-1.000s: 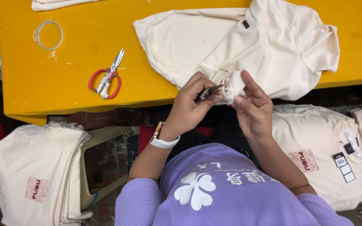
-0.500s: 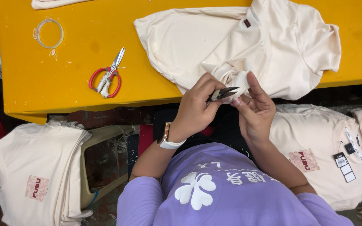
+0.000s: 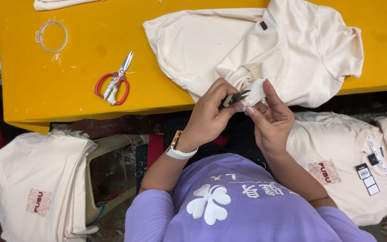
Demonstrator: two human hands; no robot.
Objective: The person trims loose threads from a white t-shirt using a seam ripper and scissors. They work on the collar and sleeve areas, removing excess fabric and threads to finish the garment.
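Left hand (image 3: pixel 209 117) fingers clamp snips (image 3: pixel 234 97); right hand (image 3: pixel 272 120) fingers pinch cream shirt (image 3: pixel 247 49).

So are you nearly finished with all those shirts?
Hard to say. Maybe done: the folded stack at the left. In hand: the left hand holds small snips to the cream shirt's edge, pinched by the right hand. Maybe left: the tagged pile at the right.

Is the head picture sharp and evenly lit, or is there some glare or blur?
Head view: light is even and soft, no glare on the yellow table; the cream cotton shirt and small dark thread snips are sharp; a soft shadow lies beneath the table's front edge.
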